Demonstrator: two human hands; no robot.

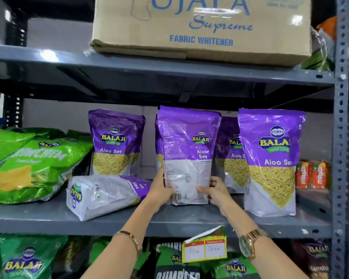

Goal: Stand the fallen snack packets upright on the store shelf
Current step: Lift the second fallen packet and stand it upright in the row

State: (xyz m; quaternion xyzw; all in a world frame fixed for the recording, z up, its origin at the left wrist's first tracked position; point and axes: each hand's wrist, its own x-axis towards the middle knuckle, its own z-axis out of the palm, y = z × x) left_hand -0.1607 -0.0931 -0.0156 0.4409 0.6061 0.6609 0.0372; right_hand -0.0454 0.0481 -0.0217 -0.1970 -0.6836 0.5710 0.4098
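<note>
Upright, both hands' grips clamp a purple "Balaji Aloo Sev" packet (186, 156); left hand (161, 190), right hand (215, 191).

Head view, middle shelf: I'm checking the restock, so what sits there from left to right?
Green snack packets → fallen purple packet lying on its side → upright purple packet → purple packet held by left hand and right hand → front purple packet → orange drink cartons.

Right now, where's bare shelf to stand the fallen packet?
Bare strip along the shelf front, below the fallen Aloo Sev packet. Small gap between the held packet and the right front packet. Left is crowded with green packets.
</note>
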